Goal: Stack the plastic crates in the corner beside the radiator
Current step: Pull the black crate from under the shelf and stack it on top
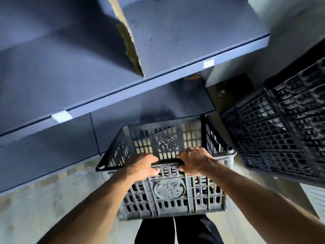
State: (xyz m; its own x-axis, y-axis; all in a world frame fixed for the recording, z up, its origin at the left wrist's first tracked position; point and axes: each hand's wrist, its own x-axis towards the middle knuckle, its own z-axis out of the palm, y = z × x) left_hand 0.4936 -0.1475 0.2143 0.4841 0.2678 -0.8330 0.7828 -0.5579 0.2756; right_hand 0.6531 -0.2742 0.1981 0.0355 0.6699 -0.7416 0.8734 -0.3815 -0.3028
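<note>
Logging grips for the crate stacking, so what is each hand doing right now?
Left hand: closed on the near rim of the grey slotted plastic crate.
Right hand: closed on the same rim, beside the left.

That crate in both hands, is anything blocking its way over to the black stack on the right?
Nothing visible does. Both hands, left and right, grip the near rim of the held crate. Between it and the stacked crates lies only a bare strip of floor. The stack's top is out of view.

Stacked crates (281,131) blurred, cut off at right edge; radiator (316,199) barely in frame.
</note>
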